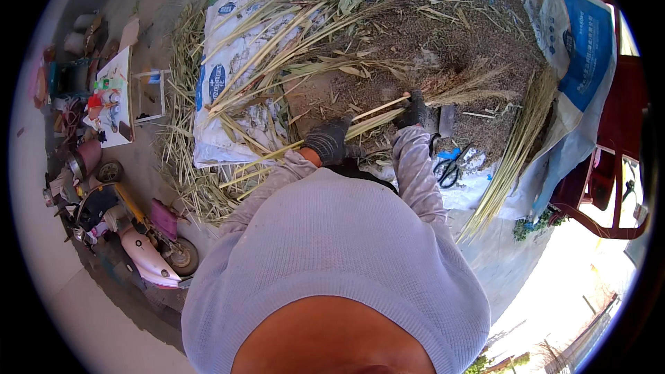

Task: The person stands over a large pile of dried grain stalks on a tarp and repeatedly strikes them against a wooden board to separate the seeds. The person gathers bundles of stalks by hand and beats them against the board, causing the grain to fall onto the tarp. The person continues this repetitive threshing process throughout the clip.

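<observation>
**Stalk held in two gloved hands**

The stalk (360,123) is long, thin and pale yellow. It lies across the front of the person, over the near edge of the white sack sheet (222,69) spread on the ground. The left hand (327,140) wears a dark glove and is closed around the lower part of the stalk. The right hand (413,109), also in a dark glove, is closed around the part near the bushy brown top. Two hands far apart likely keep such a long, bendy thing steady.

Just past the hands is a big heap of brown seed bits (443,41) in the middle of the sheet. Green and yellow cut stalks (291,21) are piled along its far left side. A tidy bundle of stalks (516,145) lies by the right edge. Black scissors (449,166) rest near the right arm, close enough to grab.

Off the sheet, at the left, stands a pink scooter (138,235).
</observation>
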Tool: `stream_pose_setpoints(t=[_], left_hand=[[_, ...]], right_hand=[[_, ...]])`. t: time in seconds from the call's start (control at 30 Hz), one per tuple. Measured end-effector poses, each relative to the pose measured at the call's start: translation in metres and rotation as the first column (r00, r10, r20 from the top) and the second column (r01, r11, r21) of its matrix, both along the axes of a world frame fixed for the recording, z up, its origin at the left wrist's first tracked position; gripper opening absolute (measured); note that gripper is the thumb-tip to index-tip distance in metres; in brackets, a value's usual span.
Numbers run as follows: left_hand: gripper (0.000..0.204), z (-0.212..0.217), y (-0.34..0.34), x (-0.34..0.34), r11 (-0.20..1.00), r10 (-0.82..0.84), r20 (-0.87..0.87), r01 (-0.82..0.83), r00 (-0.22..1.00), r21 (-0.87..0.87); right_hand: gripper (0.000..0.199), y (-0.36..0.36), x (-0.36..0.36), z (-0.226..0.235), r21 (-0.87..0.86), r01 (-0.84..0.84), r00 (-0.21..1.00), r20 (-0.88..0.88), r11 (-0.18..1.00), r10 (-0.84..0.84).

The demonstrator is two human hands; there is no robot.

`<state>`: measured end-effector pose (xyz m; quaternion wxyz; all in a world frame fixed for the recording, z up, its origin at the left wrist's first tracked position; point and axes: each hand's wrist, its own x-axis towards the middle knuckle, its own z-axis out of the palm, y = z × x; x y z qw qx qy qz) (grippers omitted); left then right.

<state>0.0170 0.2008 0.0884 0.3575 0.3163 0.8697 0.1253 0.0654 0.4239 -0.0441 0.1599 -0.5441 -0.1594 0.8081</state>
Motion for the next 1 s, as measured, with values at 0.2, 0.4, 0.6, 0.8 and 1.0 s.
stream_pose_setpoints(t=[0.2, 0.4, 0.6, 0.8, 1.0], left_hand=[[0.065, -0.061, -0.005, 0.001, 0.982, -0.001, 0.248, 0.048, 0.969, -0.184], [0.053, -0.08, -0.016, 0.008, 0.984, -0.159, 0.22, 0.174, 0.962, -0.048], [0.044, -0.081, -0.022, 0.001, 0.959, -0.259, 0.19, 0.227, 0.947, 0.172], [0.043, -0.108, -0.012, -0.089, 0.964, 0.229, -0.493, -0.265, 0.84, -0.004], [0.031, -0.11, 0.015, -0.141, 0.891, 0.233, -0.269, -0.316, 0.934, -0.326]], right_hand=[[0.028, -0.019, 0.004, 0.033, -0.034, -0.068, 0.997, -0.029, 0.997, 0.068], [0.02, -0.003, 0.027, -0.006, -0.172, -0.211, 0.95, -0.266, 0.962, 0.161], [0.016, -0.005, 0.043, -0.011, -0.261, -0.08, 0.976, -0.217, 0.962, 0.022], [0.022, -0.018, 0.053, -0.009, -0.266, -0.01, 0.924, -0.37, 0.964, -0.092], [0.022, -0.026, 0.042, 0.001, -0.249, -0.014, 0.983, -0.182, 0.968, -0.032]])
